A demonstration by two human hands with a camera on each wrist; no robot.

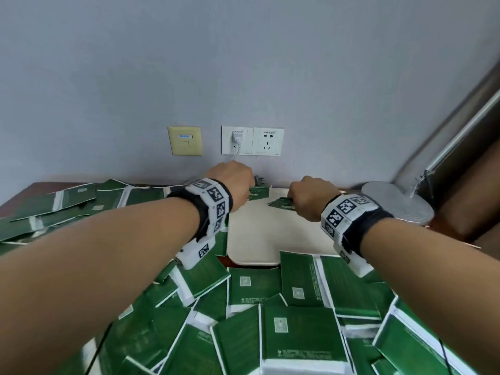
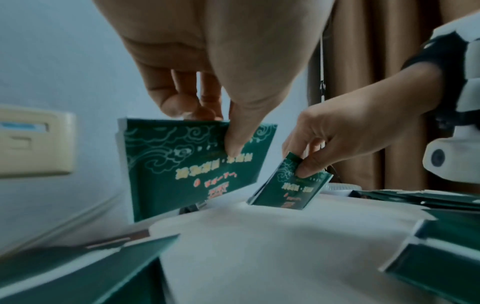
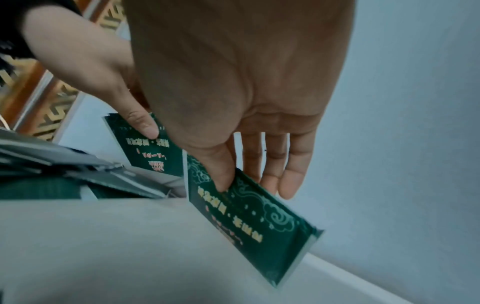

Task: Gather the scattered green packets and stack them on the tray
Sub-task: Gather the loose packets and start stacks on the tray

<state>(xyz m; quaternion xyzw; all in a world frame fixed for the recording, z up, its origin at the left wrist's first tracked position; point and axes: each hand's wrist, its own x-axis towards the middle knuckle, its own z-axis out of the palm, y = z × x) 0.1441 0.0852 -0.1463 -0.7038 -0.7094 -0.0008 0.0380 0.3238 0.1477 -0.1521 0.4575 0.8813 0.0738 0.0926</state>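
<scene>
Left hand (image 2: pixel 207 86) pinches a flat, glossy green packet (image 2: pixel 192 164) upright at the far edge of the smooth cream tray (image 1: pixel 259 234); right hand (image 2: pixel 345 131) pinches another packet (image 2: pixel 291 187), tilted, corner touching the tray. Loose packets (image 1: pixel 270 320) carpet the counter (print blurred, fingertips partly hidden).

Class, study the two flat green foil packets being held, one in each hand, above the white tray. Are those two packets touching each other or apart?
Apart. The left wrist view shows the left hand's green foil packet and the right hand's packet with pale wall visible between them.
</scene>
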